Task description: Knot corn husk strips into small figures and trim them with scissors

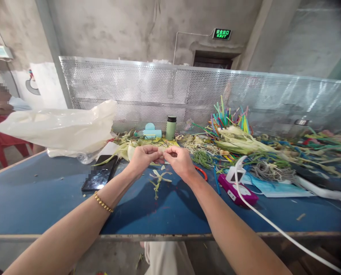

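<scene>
Wall [102, 30]: bare grey concrete, bearing a lit green sign [222, 34] that reads "安全出口" above "EXIT".
Perforated metal screen [124, 84]: runs along the far side of the table.
Table [58, 208]: blue top, strewn with scraps.
Plastic bag [58, 130]: pale, bulging at the far left.
Pale husks [239, 140]: heaped at the back right, coloured stems [218, 121] bristling behind them.
Left hand [146, 157]: thumb and fingers pinched on a small pale piece [162, 149], mostly hidden by the fingers; gold beaded bracelet [102, 202] on the arm.
Right hand [177, 158]: pinching the same piece, fingertips against the left's.
Phone [102, 176]: dark, beside the left forearm.
Purple power strip [249, 196]: white labels too small to read; a white charger [234, 174] on top, its cable [290, 240] crossing the table's front edge.
Tumbler [171, 130]: green, dark-lidded, upright beyond the hands.
Leaf strips [159, 177]: knotted, lying just below the hands.
</scene>
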### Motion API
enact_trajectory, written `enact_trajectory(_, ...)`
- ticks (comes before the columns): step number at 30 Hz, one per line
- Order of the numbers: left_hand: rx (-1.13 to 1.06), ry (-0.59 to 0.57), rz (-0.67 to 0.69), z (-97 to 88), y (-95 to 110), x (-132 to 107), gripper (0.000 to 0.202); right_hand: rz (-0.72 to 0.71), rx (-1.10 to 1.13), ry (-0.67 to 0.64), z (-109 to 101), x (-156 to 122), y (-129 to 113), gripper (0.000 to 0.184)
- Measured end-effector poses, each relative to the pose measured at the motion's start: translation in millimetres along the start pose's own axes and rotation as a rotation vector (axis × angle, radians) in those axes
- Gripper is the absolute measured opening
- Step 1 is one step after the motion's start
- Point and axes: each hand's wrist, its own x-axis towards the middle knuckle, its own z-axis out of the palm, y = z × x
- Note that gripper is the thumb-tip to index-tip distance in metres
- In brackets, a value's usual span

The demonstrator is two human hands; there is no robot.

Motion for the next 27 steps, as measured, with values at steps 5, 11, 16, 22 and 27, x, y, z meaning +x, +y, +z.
enact_trajectory(5,0.011,-0.021,-0.062,-3.1,-0.3,1.0,0.028,-0.063,-0.142,-0.056,0.3,-1.5,-0.7,0.014)
enact_trajectory(11,0.045,-0.004,-0.099,-5.7,1.1,2.9,0.022,-0.334,-0.422,0.051,-4.5,-4.9,-5.9,0.027)
enact_trajectory(16,0.011,0.002,-0.126,-11.5,-2.8,5.9,0.021,-0.486,-0.373,-0.001,-6.4,-7.4,-8.1,0.006)
enact_trajectory(22,-0.067,0.003,-0.151,-13.2,-6.2,6.4,0.026,-0.598,-0.475,-0.027,-4.0,-7.8,-6.2,0.009)
enact_trajectory(27,-0.122,-0.006,-0.190,-11.7,-3.0,3.9,0.028,-0.640,-0.560,-0.041,-4.4,-6.6,-6.6,0.020)
